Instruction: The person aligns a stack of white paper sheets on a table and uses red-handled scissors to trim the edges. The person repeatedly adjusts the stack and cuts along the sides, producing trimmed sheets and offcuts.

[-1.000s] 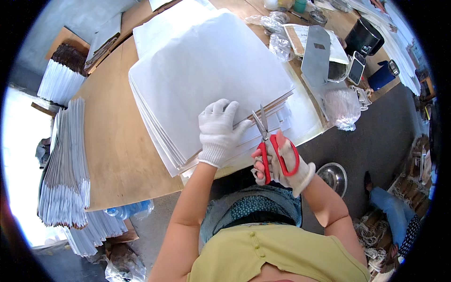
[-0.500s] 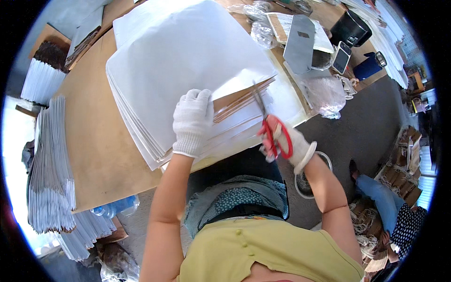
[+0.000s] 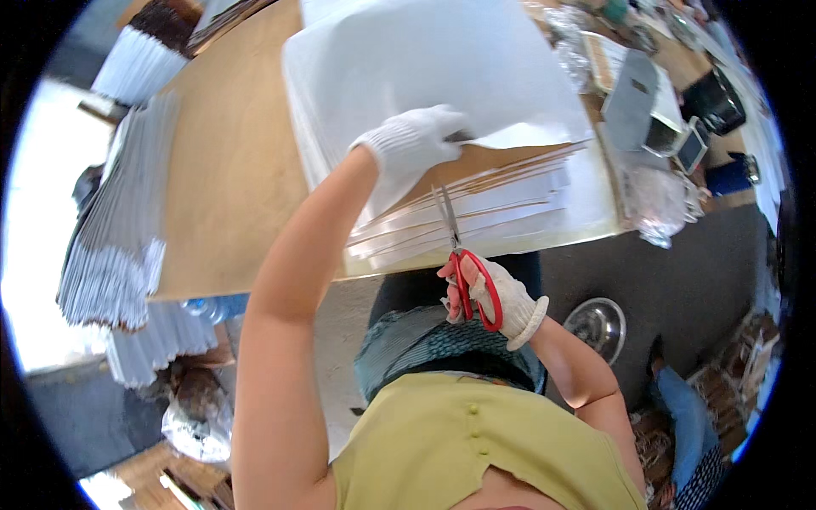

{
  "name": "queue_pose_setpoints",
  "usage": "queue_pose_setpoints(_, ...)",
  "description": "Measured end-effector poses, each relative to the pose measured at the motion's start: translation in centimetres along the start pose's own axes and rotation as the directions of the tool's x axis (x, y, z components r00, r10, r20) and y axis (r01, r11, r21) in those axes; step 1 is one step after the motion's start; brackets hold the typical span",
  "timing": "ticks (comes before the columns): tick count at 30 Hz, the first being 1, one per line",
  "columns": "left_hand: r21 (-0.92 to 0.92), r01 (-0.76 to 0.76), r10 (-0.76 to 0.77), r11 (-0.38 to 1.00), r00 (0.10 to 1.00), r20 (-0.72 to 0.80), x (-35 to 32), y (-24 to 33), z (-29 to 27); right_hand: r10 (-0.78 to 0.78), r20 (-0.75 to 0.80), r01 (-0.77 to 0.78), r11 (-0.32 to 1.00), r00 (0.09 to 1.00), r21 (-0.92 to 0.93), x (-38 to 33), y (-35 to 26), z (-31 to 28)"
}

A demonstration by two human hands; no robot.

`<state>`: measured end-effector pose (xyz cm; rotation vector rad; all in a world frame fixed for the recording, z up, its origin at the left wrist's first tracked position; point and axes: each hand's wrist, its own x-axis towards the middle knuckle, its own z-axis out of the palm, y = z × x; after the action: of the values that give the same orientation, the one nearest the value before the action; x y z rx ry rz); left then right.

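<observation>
A thick stack of large white sheets point(image 3: 425, 59) with brown undersides lies on a wooden table point(image 3: 229, 187). My left hand point(image 3: 414, 144), in a white glove, lifts the top sheets by their near edge, showing the brown layers point(image 3: 501, 170) beneath. My right hand point(image 3: 489, 293), also gloved, grips red-handled scissors point(image 3: 459, 263). Their blades point up into the near edge of the stack, just below my left hand.
Piles of white folded sheets point(image 3: 110, 238) hang at the table's left side. At the right end lie a grey box point(image 3: 633, 98), clear plastic bags point(image 3: 654, 200) and dark containers point(image 3: 714, 93). A metal bowl point(image 3: 595, 327) sits on the dark floor.
My left hand has reached farther up the stack and raised the top sheets higher. The scissors have stayed at the near edge, blades now pointing into the stack.
</observation>
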<state>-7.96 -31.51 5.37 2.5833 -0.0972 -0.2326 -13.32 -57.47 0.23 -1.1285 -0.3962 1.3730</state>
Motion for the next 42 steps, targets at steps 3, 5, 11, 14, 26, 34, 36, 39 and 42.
queue_pose_setpoints(3,0.005,0.027,-0.027,1.0,0.998,0.049,0.1,-0.2,-0.3,0.164,0.061,-0.165,0.986,0.985,0.02,1.9,0.9,2.5)
queue_pose_setpoints(5,-0.022,0.059,-0.057,0.998,0.997,0.051,0.2,0.1,-0.1,0.057,0.076,-0.044,0.986,0.995,-0.159,3.2,2.5,2.7)
queue_pose_setpoints(11,0.026,0.091,-0.088,0.996,0.993,-0.083,-0.2,0.9,0.3,0.19,-0.043,-0.182,0.973,0.981,0.141,3.5,1.3,3.6)
queue_pose_setpoints(14,0.269,0.123,-0.028,0.955,0.943,-0.333,-0.4,1.1,-2.0,0.213,-0.069,-0.216,0.976,0.975,-0.041,1.3,-0.8,3.2)
queue_pose_setpoints(26,0.315,0.12,-0.004,0.942,0.939,-0.344,-1.9,3.0,4.1,0.181,-0.201,-0.075,0.893,0.963,0.445,-0.9,-4.6,-3.2)
queue_pose_setpoints(34,0.22,0.198,-0.106,0.955,0.923,-0.371,-1.9,4.5,5.1,0.063,-0.089,-0.044,0.98,0.994,0.196,-3.0,-3.8,-3.8)
queue_pose_setpoints(36,0.209,0.184,-0.098,0.961,0.926,-0.366,-2.0,4.0,5.0,0.127,-0.16,-0.096,0.977,0.979,0.188,-4.6,-4.0,-4.3)
queue_pose_setpoints(39,0.221,0.133,-0.049,0.966,0.936,-0.349,-2.1,3.7,4.8,0.011,-0.374,0.068,0.978,0.927,0.196,-5.0,-3.7,-9.1)
queue_pose_setpoints(42,0.226,0.092,0.002,0.97,0.923,-0.384,-2.3,3.4,5.1,-0.034,-0.526,0.056,0.998,0.85,0.026,-4.8,-5.6,-10.8)
